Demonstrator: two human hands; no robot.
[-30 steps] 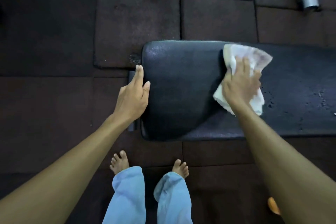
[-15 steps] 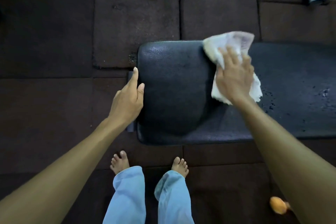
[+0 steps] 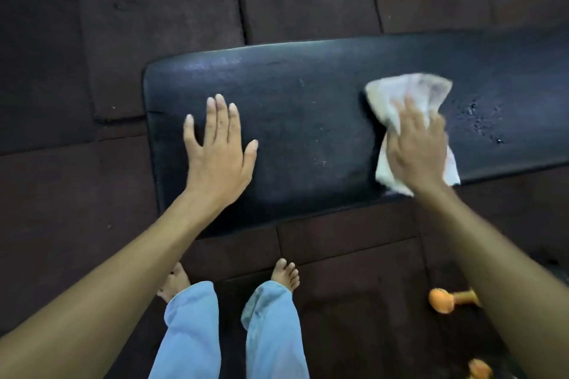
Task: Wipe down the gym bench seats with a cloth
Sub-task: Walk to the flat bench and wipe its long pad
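Now the left hand lies flat, fingers spread, on the bench surface; at three o'clock, the right hand presses the cloth, palm down.

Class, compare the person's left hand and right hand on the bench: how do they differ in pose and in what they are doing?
The left hand lies flat and bare on the bench, fingers spread; the right hand presses a white cloth under its palm. The left hand is near the bench's rounded end; the right hand is further along, beside some droplets. Both rest palm-down on the black padding.
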